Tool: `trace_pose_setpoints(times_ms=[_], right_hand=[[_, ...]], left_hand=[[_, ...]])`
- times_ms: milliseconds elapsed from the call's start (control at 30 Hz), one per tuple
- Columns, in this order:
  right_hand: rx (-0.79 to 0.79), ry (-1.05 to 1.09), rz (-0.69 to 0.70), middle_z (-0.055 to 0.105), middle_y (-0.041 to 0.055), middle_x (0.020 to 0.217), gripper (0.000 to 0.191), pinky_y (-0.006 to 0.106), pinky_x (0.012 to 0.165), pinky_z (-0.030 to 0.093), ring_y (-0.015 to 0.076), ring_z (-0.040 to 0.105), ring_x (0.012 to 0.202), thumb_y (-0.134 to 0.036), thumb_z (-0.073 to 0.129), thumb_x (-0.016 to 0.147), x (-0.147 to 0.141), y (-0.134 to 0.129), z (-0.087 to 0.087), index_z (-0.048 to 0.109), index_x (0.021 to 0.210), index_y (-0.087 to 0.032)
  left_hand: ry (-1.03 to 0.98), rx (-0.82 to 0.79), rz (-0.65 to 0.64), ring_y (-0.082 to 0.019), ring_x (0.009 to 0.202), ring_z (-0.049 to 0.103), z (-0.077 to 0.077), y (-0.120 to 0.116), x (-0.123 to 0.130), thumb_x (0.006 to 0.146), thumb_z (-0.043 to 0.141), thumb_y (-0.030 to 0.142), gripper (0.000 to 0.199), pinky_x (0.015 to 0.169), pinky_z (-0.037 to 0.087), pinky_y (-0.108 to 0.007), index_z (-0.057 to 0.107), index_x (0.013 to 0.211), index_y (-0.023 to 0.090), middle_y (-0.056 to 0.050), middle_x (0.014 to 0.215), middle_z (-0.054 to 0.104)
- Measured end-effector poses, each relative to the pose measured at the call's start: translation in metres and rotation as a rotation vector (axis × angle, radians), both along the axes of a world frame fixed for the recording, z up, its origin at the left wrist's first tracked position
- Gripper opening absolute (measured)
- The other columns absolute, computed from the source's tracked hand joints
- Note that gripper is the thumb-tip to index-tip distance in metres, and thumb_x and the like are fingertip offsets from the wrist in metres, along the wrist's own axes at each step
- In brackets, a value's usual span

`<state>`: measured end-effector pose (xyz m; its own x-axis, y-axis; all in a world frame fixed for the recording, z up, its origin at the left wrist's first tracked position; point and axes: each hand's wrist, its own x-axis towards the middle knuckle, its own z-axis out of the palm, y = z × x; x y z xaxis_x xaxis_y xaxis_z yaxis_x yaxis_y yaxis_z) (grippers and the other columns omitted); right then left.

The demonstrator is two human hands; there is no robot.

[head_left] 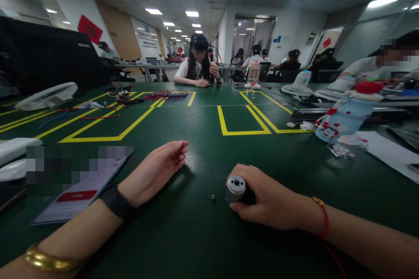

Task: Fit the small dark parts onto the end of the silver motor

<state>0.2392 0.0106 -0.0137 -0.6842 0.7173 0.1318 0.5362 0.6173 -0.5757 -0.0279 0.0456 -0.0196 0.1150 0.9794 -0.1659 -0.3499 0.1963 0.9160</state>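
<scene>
My right hand [262, 200] is wrapped round a silver metal cylinder [236, 185], which looks like a small motor. It stands upright, its round end face up, with a dark centre hole and smaller holes around it. A tiny dark ring-shaped metal part [213, 197] lies on the green table just left of the cylinder, apart from both hands. Farther left, my left hand [160, 170] rests on its side above the table with fingers loosely bent and nothing visible in them.
Yellow tape outlines [245, 133] mark the green table [183, 239]. A sleeved card [78, 196] lies by my left forearm. A blue bottle [343, 117], a clear pouch [347, 146] and white paper [389, 152] are at right. Red and blue wires [168, 96] lie ahead, before a seated person [199, 67].
</scene>
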Motion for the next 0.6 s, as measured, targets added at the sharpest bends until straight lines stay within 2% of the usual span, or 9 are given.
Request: trace_pose_setpoints(times_ms=[200,300,367,433,500,600], right_hand=[[-0.003,0.005,0.002,0.059,0.0025,0.096,0.024,0.033,0.075,0.040,0.0178,0.051,0.082,-0.021,0.068,0.076,0.000,-0.002,-0.001,0.056,0.097,-0.019],[-0.003,0.007,0.006,0.058,0.0019,0.097,0.026,0.033,0.076,0.039,0.0177,0.051,0.082,-0.022,0.069,0.076,0.000,-0.001,-0.002,0.055,0.098,-0.020],[0.001,0.005,0.004,0.058,0.0018,0.097,0.026,0.033,0.076,0.039,0.0178,0.051,0.082,-0.022,0.069,0.076,0.000,0.000,-0.002,0.055,0.098,-0.020],[0.004,-0.001,0.000,0.058,0.0019,0.096,0.026,0.033,0.076,0.039,0.0180,0.050,0.082,-0.022,0.069,0.076,0.000,0.000,-0.002,0.055,0.098,-0.020],[0.003,-0.003,0.003,0.058,0.0019,0.096,0.026,0.033,0.075,0.039,0.0179,0.050,0.082,-0.022,0.069,0.075,0.000,0.000,-0.002,0.055,0.097,-0.020],[0.007,0.006,0.010,0.057,0.0017,0.096,0.026,0.033,0.075,0.039,0.0177,0.050,0.082,-0.021,0.069,0.075,0.001,0.000,-0.003,0.055,0.097,-0.019]], left_hand=[[0.012,0.011,0.009,-0.010,0.072,0.057,0.000,0.001,-0.001,0.090,0.053,0.008,0.019,0.070,0.049,-0.022,0.067,0.102,0.016,-0.002,0.084,0.060],[0.047,0.046,-0.032,-0.011,0.072,0.057,-0.003,-0.001,0.001,0.087,0.056,0.005,0.020,0.072,0.047,-0.022,0.068,0.100,0.015,-0.002,0.083,0.062],[0.175,0.093,-0.101,-0.013,0.077,0.057,-0.003,-0.002,0.002,0.087,0.058,0.008,0.015,0.073,0.045,-0.023,0.069,0.095,0.014,-0.002,0.084,0.063],[0.416,0.178,-0.217,-0.015,0.082,0.057,-0.002,-0.005,0.003,0.089,0.057,0.014,0.014,0.075,0.043,-0.025,0.070,0.093,0.017,-0.002,0.088,0.064],[0.660,0.301,-0.358,-0.017,0.086,0.057,0.001,-0.008,0.004,0.090,0.054,0.016,0.016,0.079,0.043,-0.029,0.069,0.092,0.020,-0.001,0.092,0.064],[0.841,0.506,-0.510,-0.020,0.095,0.058,0.006,-0.014,0.009,0.087,0.056,0.014,0.015,0.089,0.042,-0.034,0.068,0.091,0.021,-0.001,0.099,0.063]])
